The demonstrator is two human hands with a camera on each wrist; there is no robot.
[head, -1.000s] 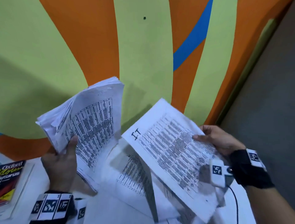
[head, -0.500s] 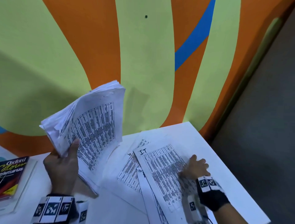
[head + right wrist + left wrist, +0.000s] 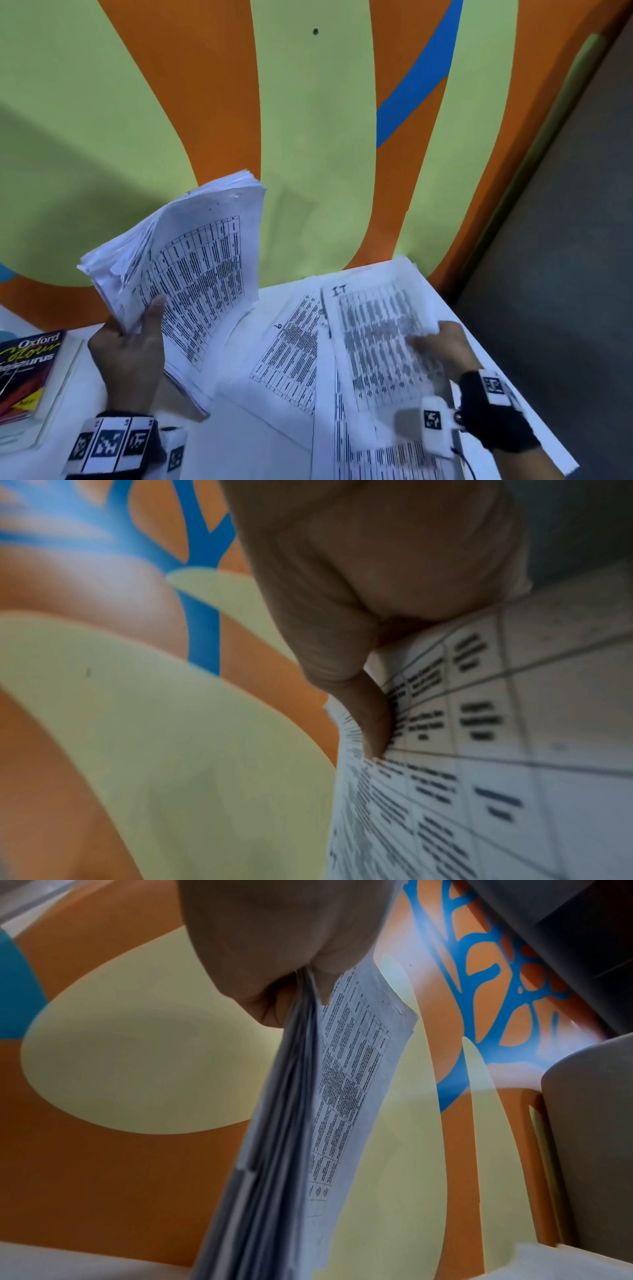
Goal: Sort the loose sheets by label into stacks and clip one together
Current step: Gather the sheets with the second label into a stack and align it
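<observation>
My left hand (image 3: pixel 126 353) grips a thick stack of printed sheets (image 3: pixel 191 267) and holds it upright above the white table (image 3: pixel 219 455); the thumb lies on the front page. In the left wrist view the stack (image 3: pixel 291 1123) hangs edge-on below the left hand (image 3: pixel 274 947). My right hand (image 3: pixel 442 346) pinches a sheet marked "IT" (image 3: pixel 373 329), thumb on top, at the table's right side; the sheet is blurred. In the right wrist view the thumb (image 3: pixel 369 718) presses on that printed sheet (image 3: pixel 479 750). Beside it lies a sheet marked "6" (image 3: pixel 291 356).
A dictionary (image 3: pixel 24 370) lies on the table at the far left, on a white book. More printed sheets lie under the "IT" sheet near the front right. A painted orange, green and blue wall stands right behind the table. The table ends at the right beside a grey floor.
A second ago my right hand held the "IT" sheet in the air; it then laid it on the table. Now the sheet is blurred and sits further back and right. The left hand's stack hardly moved.
</observation>
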